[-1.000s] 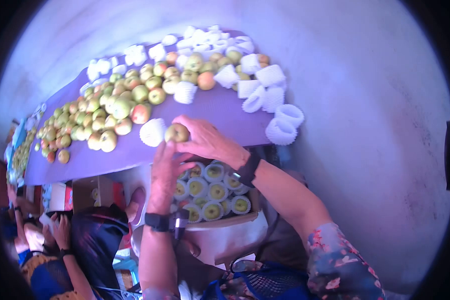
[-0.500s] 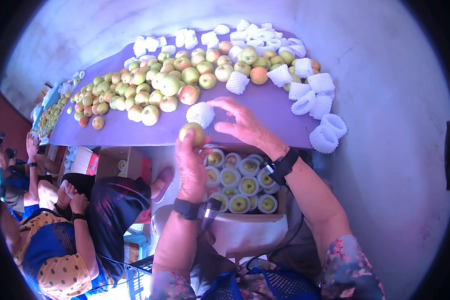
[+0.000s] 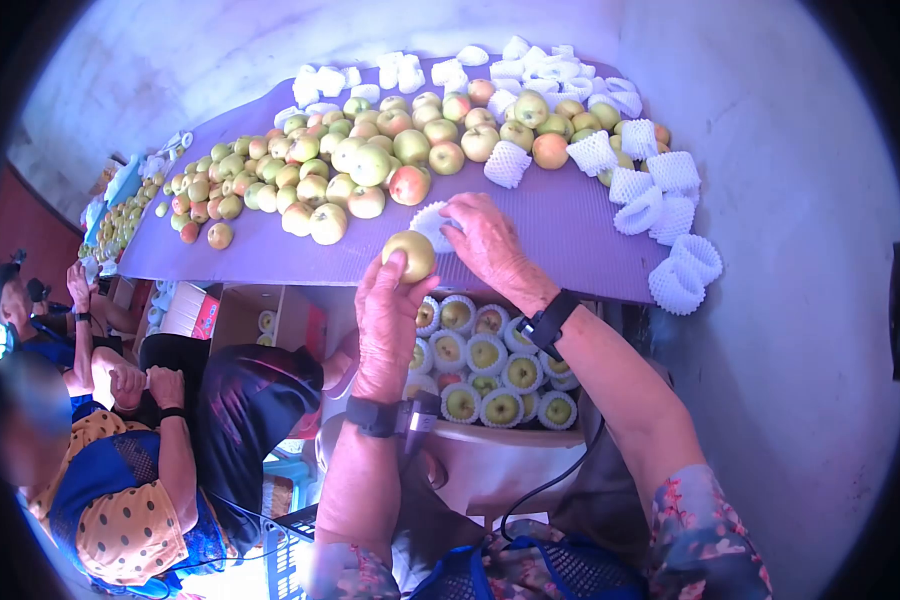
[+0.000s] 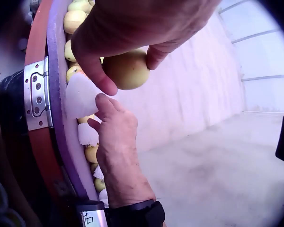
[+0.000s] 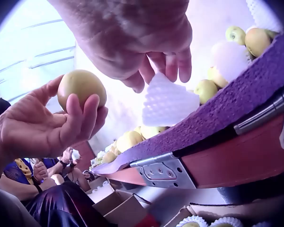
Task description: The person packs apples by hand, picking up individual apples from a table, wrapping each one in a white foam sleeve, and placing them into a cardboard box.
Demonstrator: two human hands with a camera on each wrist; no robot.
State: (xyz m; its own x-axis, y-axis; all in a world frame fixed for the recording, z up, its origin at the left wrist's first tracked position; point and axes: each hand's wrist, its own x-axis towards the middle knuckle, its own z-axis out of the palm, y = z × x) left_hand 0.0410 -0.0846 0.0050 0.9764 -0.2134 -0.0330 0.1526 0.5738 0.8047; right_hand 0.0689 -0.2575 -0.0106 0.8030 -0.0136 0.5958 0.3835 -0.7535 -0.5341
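Observation:
My left hand holds a yellow-green apple up at the table's front edge, thumb and fingers round its sides. In the right wrist view the same apple sits on the fingertips. Just beyond it, my right hand pinches the edge of a white foam net sleeve. The right wrist view shows the sleeve hanging under those fingertips, wide end down. Apple and sleeve are apart.
A purple-covered table bears a heap of apples and more foam sleeves. Below its edge stands a carton of sleeved apples. Another person sits at the left, near an open carton. A wall rises at the right.
My left hand has drawn the apple away from the right hand, toward me. The right hand has reached to the foam sleeve and taken its edge. The head view has swung left.

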